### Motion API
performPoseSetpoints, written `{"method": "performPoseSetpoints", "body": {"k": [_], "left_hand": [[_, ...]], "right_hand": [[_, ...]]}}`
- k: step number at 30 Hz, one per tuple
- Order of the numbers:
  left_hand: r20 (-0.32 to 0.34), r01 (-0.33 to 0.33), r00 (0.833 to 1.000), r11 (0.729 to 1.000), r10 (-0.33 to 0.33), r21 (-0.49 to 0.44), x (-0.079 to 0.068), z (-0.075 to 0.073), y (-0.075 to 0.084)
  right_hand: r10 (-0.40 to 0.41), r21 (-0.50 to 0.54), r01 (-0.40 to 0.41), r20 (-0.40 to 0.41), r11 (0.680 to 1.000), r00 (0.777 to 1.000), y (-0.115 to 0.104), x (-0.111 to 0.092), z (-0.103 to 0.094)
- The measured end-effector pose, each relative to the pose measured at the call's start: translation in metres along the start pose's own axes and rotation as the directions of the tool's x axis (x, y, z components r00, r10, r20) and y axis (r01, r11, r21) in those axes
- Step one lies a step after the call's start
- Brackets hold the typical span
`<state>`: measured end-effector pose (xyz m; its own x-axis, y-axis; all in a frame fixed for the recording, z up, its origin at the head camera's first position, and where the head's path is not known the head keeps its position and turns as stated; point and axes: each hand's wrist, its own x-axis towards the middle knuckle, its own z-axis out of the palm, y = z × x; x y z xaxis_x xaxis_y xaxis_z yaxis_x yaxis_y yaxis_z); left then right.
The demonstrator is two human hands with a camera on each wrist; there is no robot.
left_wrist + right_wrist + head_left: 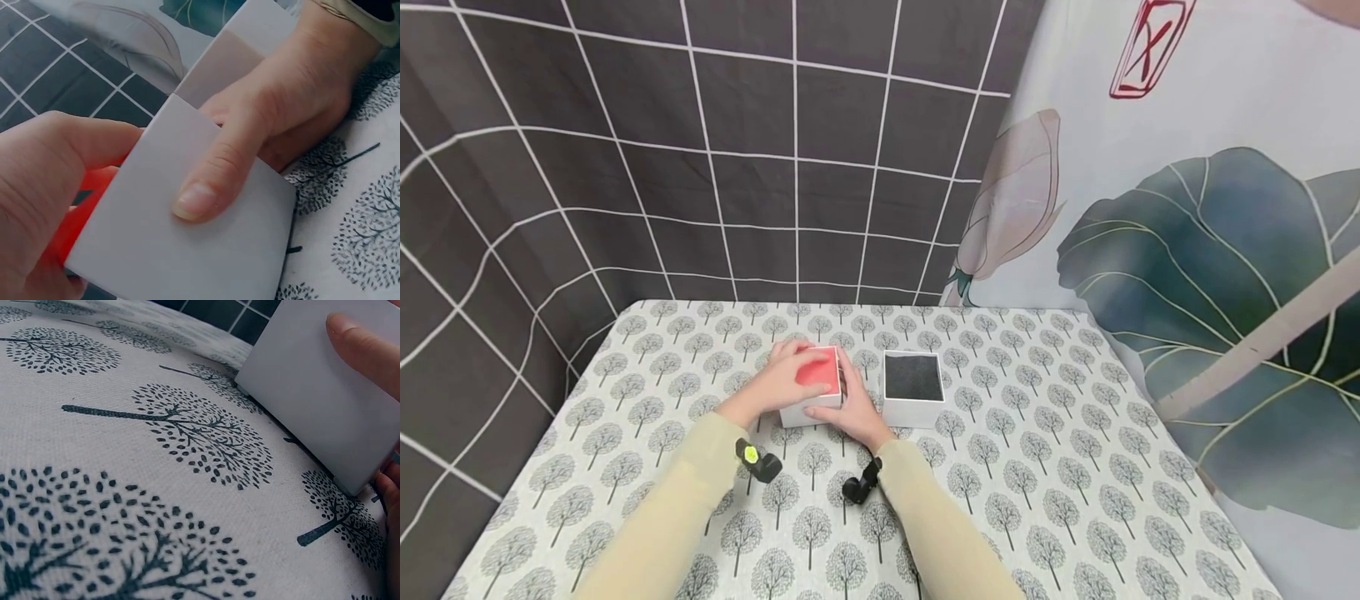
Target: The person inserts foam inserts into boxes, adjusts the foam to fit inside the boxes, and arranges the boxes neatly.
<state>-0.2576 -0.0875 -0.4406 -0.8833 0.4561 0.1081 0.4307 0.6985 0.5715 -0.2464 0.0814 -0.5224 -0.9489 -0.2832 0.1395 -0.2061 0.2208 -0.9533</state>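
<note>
A white box (pixel 808 414) with a red square (pixel 822 369) inside its top rim is between both hands. My left hand (pixel 778 383) reaches over the red square from the left, fingers toward the far edge and thumb toward the near one. Red also shows beneath its arched fingers in the left wrist view. From the right, my right hand (pixel 852 408) grips the box, its thumb (pixel 209 187) flat on the white front face and the other fingers behind. The box's lower edge is right at the tablecloth in the right wrist view.
A second white box (pixel 913 413) with a black square (pixel 913 377) inside its rim stands just right of the right hand. The table has a tree-print cloth (pixel 1045 500). Behind it hang a dark grid curtain (pixel 737 192) and a floral curtain (pixel 1075 133).
</note>
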Motion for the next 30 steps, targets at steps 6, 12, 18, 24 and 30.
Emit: {"method": "performPoseSetpoints", "body": {"k": [6,12,18,24,30], "left_hand": [[0.018,-0.007,1.0,0.997,0.006,0.075,0.008,-0.004,0.004],[0.015,0.003,1.0,0.996,-0.005,0.09,0.008,-0.003,0.002],[-0.043,0.055,0.997,0.994,-0.06,-0.097,-0.005,-0.007,-0.008],[-0.097,0.083,0.991,0.992,-0.093,-0.097,-0.019,-0.019,-0.019],[-0.097,0.109,0.989,0.992,-0.115,-0.071,-0.026,-0.018,-0.025]], "right_hand": [[-0.014,0.011,0.014,-0.005,1.0,1.0,-0.003,0.001,-0.001],[-0.023,-0.006,0.023,-0.012,1.0,1.0,-0.001,0.0,0.0],[-0.006,0.025,0.007,-0.008,1.0,1.0,0.001,-0.001,0.002],[0.008,0.044,-0.007,-0.019,0.999,1.0,0.0,-0.001,0.001],[0.008,0.061,-0.008,-0.011,0.998,1.0,0.0,-0.001,0.0]]}}
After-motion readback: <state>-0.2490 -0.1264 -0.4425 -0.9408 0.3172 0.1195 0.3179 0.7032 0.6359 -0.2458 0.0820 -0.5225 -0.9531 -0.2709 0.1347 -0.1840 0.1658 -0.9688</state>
